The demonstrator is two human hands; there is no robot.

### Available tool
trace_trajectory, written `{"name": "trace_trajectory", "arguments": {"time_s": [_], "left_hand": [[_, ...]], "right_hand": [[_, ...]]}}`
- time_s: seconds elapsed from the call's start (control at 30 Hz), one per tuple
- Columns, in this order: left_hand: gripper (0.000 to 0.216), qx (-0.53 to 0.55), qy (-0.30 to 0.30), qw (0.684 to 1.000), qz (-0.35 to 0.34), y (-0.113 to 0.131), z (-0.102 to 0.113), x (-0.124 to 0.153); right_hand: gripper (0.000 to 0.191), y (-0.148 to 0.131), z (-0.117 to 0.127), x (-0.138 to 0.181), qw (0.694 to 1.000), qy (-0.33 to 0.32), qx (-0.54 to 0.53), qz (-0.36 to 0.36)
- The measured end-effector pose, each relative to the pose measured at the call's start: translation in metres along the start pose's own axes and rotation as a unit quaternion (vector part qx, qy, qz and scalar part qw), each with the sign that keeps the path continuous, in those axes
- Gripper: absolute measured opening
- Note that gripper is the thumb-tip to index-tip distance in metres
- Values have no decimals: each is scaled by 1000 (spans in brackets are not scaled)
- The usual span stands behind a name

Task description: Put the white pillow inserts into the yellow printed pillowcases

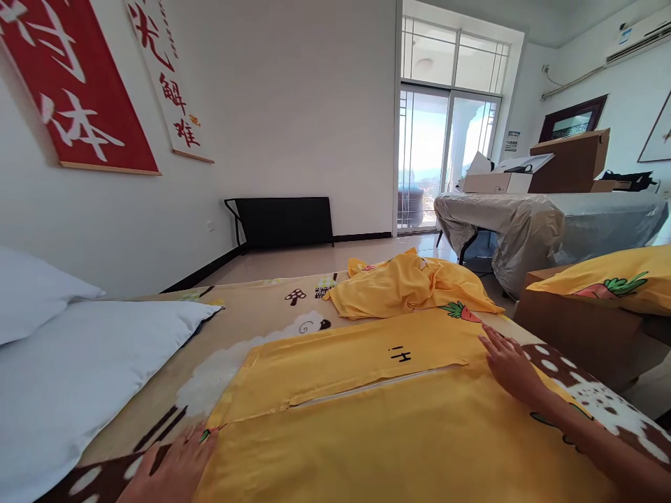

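A yellow pillowcase point(398, 426) with "Hi" lettering and a carrot print lies spread flat on a patterned blanket point(251, 307). A long slit-like opening runs across it, with a pale strip showing inside. My left hand point(175, 461) rests at its left edge, fingers stretched over the border; the lower part of the hand leaves the frame. On the right side, my right hand point(508, 360) lies on the cloth near the carrot print, fingers extended. Neither hand has anything visible in its grasp. Beyond the pillowcase sits a crumpled yellow cloth point(409, 283).
White pillows point(120, 363) lie at the left. To the right, another yellow carrot-print piece point(613, 279) rests on a cardboard box point(581, 328). A plastic-covered table point(503, 223) carrying boxes stands behind it. A black folded panel point(283, 222) leans against the wall.
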State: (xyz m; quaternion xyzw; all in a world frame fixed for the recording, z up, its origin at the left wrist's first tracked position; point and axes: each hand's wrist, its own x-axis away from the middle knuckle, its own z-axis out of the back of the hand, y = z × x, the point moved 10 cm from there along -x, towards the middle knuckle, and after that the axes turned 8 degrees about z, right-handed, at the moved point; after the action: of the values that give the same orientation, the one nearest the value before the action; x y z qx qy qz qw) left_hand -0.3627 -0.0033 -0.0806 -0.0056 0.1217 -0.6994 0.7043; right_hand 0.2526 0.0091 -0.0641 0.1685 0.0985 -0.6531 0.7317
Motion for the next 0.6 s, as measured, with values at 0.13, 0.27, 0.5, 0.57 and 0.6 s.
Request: {"name": "trace_trajectory", "arguments": {"time_s": [0.13, 0.27, 0.5, 0.57, 0.6], "left_hand": [[65, 12, -106, 987, -117, 115, 57, -11], [51, 95, -154, 957, -228, 230, 91, -36], [60, 168, -119, 953, -224, 301, 48, -101], [62, 181, -119, 953, -211, 300, 29, -110], [62, 185, -119, 954, -206, 298, 21, -112]], "right_hand": [[39, -134, 31, -16, 971, -80, -146, 172], [33, -236, 38, -19, 951, -111, -149, 247], [34, -266, 4, -16, 943, -55, -229, 236], [39, -265, -9, -17, 941, -69, -229, 239], [44, -265, -15, -18, 942, -74, -221, 240]]}}
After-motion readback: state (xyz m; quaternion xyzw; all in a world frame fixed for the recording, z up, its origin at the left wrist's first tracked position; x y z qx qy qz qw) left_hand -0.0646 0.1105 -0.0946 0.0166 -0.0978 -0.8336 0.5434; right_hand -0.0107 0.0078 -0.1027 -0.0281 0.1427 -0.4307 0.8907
